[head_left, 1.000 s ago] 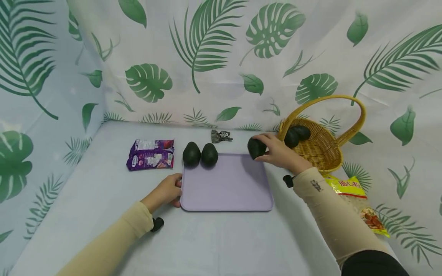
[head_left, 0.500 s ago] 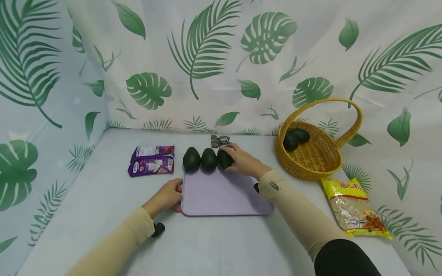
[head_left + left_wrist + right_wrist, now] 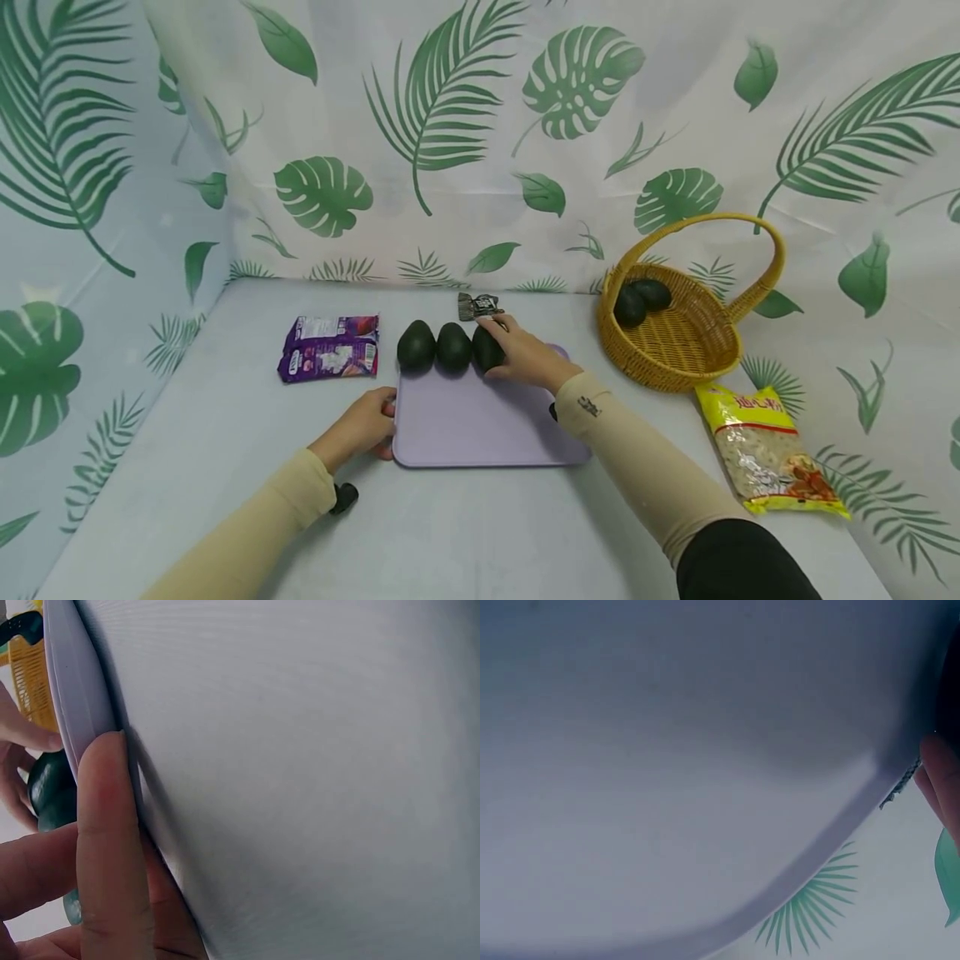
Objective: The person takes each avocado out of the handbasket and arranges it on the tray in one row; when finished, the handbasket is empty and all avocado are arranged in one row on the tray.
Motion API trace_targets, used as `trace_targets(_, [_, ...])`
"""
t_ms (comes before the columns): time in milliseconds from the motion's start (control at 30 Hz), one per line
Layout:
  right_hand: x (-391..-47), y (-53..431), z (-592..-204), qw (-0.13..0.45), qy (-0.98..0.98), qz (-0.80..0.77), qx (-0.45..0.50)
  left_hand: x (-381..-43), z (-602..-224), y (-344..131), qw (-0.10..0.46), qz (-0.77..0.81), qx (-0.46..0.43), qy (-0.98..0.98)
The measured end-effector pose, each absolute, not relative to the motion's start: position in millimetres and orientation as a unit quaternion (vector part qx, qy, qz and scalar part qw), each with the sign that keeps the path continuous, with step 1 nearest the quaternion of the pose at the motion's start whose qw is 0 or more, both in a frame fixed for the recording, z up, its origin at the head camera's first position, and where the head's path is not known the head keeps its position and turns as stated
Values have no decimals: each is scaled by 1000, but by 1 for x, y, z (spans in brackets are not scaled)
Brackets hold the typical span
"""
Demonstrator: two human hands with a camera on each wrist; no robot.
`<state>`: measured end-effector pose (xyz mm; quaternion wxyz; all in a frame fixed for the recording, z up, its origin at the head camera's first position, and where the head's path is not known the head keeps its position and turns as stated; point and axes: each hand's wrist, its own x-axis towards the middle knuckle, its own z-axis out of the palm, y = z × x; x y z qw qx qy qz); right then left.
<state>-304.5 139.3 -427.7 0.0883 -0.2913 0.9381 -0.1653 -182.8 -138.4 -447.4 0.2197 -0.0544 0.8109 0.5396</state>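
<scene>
A pale purple tray (image 3: 480, 429) lies on the white table, its left edge held by my left hand (image 3: 362, 427). In the left wrist view the fingers (image 3: 111, 825) bend about the tray's rim (image 3: 71, 667). Along the tray's far edge stand two dark green avocados (image 3: 416, 347) (image 3: 453, 348) side by side. My right hand (image 3: 531, 357) grips a third avocado (image 3: 486, 348) close beside them. The right wrist view shows mostly tray surface (image 3: 667, 787), with this avocado's dark side (image 3: 950, 690) and my fingertips (image 3: 939, 772) at the right border.
At the back right stands a yellow wicker basket (image 3: 675, 375) with two avocados (image 3: 641, 302) inside. A yellow food bag (image 3: 772, 454) lies in front of it. Purple packets (image 3: 330, 348) lie left of the tray. A small dark wrapped item (image 3: 478, 306) sits behind the tray.
My right hand has carried the avocado leftward from near the basket to the tray's far edge, beside the other two. My left hand has stayed at the tray's left edge.
</scene>
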Motion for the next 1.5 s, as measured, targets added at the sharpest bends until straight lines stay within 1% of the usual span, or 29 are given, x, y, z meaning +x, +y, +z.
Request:
trace_targets(167, [-302,141,-429,98,938,-166,-287,-183,-446,-137,222,538,-56,811])
trace_targets(400, [-301,141,-428,93,937,-177,-286,-183,-446,-137,218,537,-53,813])
trace_targets(933, [-301,146,-429,107,938,-196,-264,-184,-448,-139,222,536,-50,813])
trace_targets(1133, [-300,150,-428,102,941,-194,-257,-184,-448,-139,219,534,-48,815])
trace_targets(1300, [-298,157,-419,91,942,-197,-255,-184,-448,-139,217,529,-49,819])
trace_targets(1500, [-299,181,-393,67,939,-213,-263,-183,-446,-139,219,529,-51,818])
